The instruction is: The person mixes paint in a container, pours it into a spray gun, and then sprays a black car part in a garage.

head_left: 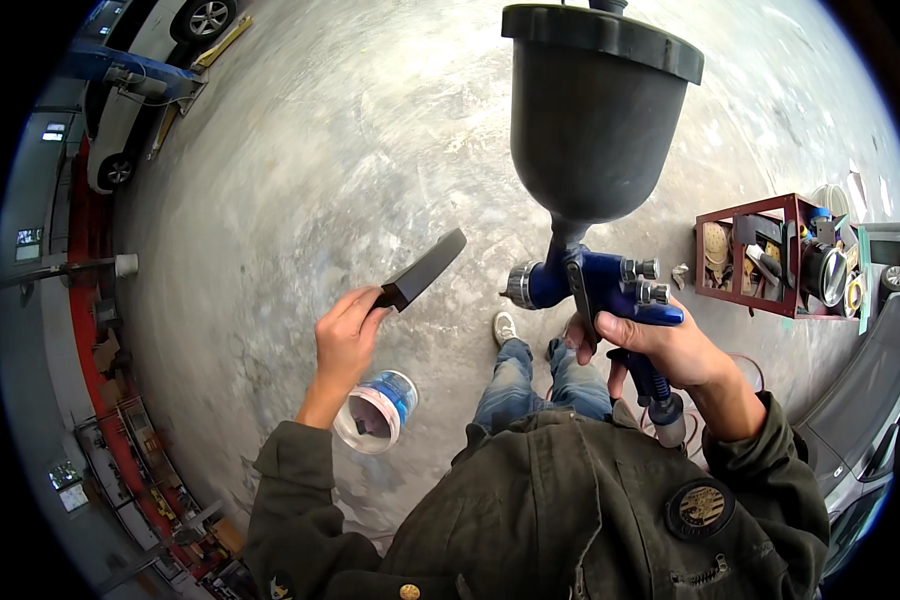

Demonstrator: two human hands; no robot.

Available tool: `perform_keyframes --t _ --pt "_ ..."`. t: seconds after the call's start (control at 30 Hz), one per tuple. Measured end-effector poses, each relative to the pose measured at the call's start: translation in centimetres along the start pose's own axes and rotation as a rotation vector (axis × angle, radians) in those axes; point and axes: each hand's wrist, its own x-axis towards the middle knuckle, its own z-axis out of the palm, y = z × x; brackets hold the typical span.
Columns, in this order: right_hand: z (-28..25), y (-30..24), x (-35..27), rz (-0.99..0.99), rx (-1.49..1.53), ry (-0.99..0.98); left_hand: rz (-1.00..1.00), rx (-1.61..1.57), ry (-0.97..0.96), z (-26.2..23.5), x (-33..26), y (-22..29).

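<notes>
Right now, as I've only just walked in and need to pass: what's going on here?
A person stands on the concrete floor. The right hand grips a blue spray gun with a dark cup on top. The left hand holds up a flat dark panel. A small bucket sits below, and a red tool cart stands to the right.

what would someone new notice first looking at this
The blue spray gun with its big dark cup fills the upper centre, gripped by the right hand. Left of it, the left hand holds up a flat dark panel, with a white bucket on the concrete floor below.
</notes>
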Motion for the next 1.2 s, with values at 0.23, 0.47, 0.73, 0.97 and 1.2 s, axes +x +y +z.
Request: perform_keyframes --t 0.23,0.47,0.73,0.97,1.2 --pt "-0.3 0.1 0.2 0.024 0.130 -0.156 0.018 -0.031 0.011 -0.3 -0.5 0.2" --pt "-5.6 1.5 2.4 -0.020 -0.023 0.250 -0.081 -0.108 0.064 -0.7 -1.4 1.1" --pt "-3.9 1.8 1.9 -0.079 -0.116 0.392 -0.159 -0.196 0.140 1.0 -2.4 0.4" --pt "0.9 -0.1 0.1 0.027 0.112 -0.149 -0.271 -0.223 0.151 3.6 -2.1 0.6" --pt "-4.3 2.0 3.4 -0.103 -0.118 0.310 -0.669 -0.699 0.170 4.2 -2.0 3.2"
